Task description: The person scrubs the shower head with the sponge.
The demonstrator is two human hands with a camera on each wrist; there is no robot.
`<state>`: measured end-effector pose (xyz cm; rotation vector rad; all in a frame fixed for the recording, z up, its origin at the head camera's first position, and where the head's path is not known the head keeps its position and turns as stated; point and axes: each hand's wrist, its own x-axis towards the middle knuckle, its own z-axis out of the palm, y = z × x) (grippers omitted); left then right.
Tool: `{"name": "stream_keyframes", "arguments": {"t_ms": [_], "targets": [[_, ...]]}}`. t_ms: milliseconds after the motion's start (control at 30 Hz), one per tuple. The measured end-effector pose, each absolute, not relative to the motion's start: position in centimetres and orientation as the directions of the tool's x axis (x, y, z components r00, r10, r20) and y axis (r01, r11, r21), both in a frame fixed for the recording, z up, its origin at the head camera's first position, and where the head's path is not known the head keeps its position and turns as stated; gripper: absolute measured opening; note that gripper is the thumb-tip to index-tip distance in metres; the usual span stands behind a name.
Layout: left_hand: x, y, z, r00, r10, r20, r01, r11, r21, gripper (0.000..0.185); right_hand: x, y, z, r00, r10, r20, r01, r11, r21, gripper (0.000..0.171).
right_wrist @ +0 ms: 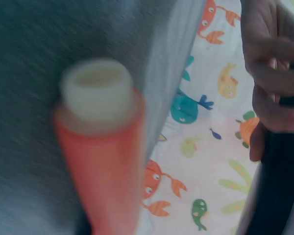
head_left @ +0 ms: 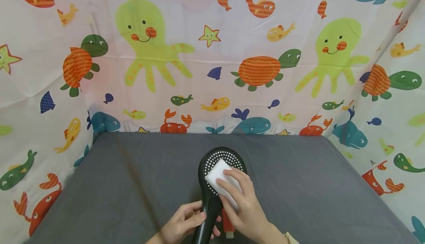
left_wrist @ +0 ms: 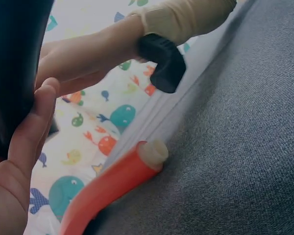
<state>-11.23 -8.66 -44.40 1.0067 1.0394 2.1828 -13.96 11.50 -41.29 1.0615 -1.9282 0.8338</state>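
Backdrop is a big sea-creature curtain with octopuses, turtles and fish, hung round three sides of a grey cloth-covered tabletop. Sitting near the front middle of that tabletop is a black shower head, spray face up with its white nozzle dots showing, handle pointing back toward the person. The left hand has its fingers wrapped round the handle, gripping it low down; the left wrist view shows the thumb lying along the dark handle too. The right hand presses a white sponge block onto the spray face, fingers curled over the top of it. Just beside the handle, under the right hand, an orange tube with a pale cap lies flat on the cloth; it's blurry in the right wrist view
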Motion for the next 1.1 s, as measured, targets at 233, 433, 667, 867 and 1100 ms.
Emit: {"name": "stream_keyframes", "arguments": {"t_ms": [233,433,667,867,1100], "targets": [[-10.9,-8.1,-45.4,-0.501,0.753,0.427,-0.193,-0.577,0.793,0.040,-16.1,11.4,-39.7,-0.407,-0.362,0.839,-0.842,0.506,-0.190,0.032],[-10.8,-8.5,-45.0,-0.574,0.717,0.395,-0.167,-0.576,0.800,0.041,-16.8,13.4,-40.2,-0.527,-0.246,0.814,-0.738,0.608,-0.294,0.039],[-11.2,-9.3,-44.9,-0.671,0.662,0.336,-0.160,-0.571,0.805,0.040,-14.4,12.2,-41.7,-0.458,-0.321,0.829,-0.803,0.549,-0.231,0.036],[-11.3,-9.6,-45.0,-0.697,0.624,0.353,-0.132,-0.596,0.792,0.038,-13.1,10.1,-41.7,-0.358,-0.360,0.861,-0.872,0.458,-0.171,0.036],[-11.3,-9.8,-44.7,-0.715,0.587,0.379,-0.098,-0.621,0.778,0.037,-12.4,9.3,-41.2,-0.266,-0.358,0.895,-0.909,0.401,-0.110,0.035]]}}
